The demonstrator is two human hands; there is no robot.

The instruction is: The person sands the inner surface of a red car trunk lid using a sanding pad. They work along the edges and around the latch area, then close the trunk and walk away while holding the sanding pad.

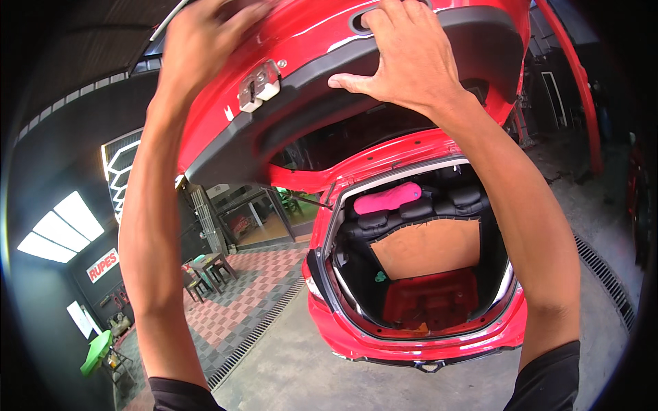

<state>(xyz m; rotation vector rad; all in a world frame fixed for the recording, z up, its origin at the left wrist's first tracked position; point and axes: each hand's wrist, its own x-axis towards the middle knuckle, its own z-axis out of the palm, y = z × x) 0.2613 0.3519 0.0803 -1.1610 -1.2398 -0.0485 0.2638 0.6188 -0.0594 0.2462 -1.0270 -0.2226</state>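
A raised red tailgate (301, 42) with a dark grey inner trim panel (480, 34) spans the upper view. My right hand (411, 61) lies against its lower edge, thumb stretched out over the panel and fingers bent beside an oval hole (358, 22). My left hand (199, 41) is up at the tailgate's left part, thumb apart; its fingers are blurred and partly cut off by the top edge. Whether it touches the metal I cannot tell. Between the hands sits a metal latch (259, 85) with a white lower part.
Below gapes the red car's open boot, with a tan board (428, 246), a bare red floor (432, 294) and a pink cushion (388, 198) on the seat backs. A gas strut (312, 199) joins tailgate and body. At left stand a small table (208, 261) and a green-topped stand (96, 353).
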